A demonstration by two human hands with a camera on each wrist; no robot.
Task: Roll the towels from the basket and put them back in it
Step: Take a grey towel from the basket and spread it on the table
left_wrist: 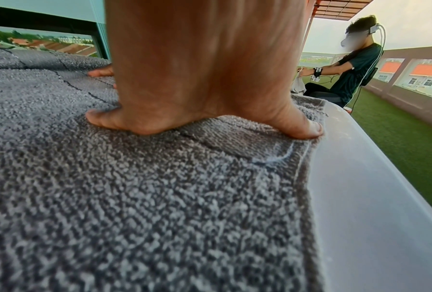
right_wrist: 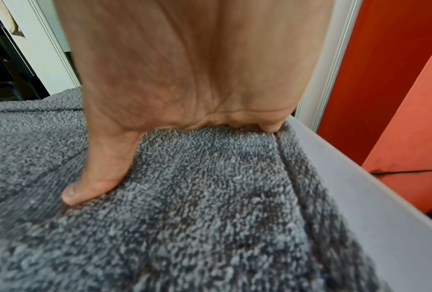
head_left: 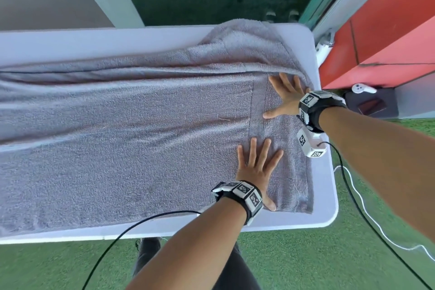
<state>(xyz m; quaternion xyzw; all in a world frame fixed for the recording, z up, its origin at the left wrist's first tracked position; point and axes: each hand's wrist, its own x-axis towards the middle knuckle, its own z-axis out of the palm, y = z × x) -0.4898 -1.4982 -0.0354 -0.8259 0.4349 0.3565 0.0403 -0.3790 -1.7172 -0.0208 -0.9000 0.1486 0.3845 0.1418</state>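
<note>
At the right end of the white plastic table (head_left: 326,209), the grey terry towel (head_left: 131,143) lies spread lengthwise; left hand (head_left: 255,167) and right hand (head_left: 286,97) press flat, fingers splayed, gripping nothing, likely smoothing it for rolling.

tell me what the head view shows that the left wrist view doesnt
Only the head view shows both hands spread flat on the grey towel: the left hand near the front edge, the right hand further back by a long fold. It also shows a white controller beyond the table's end.

Only the left wrist view shows another person wearing a headset, standing on the green turf.

Both show the left hand pressing the towel near its hemmed end, beside the white table edge.
</note>
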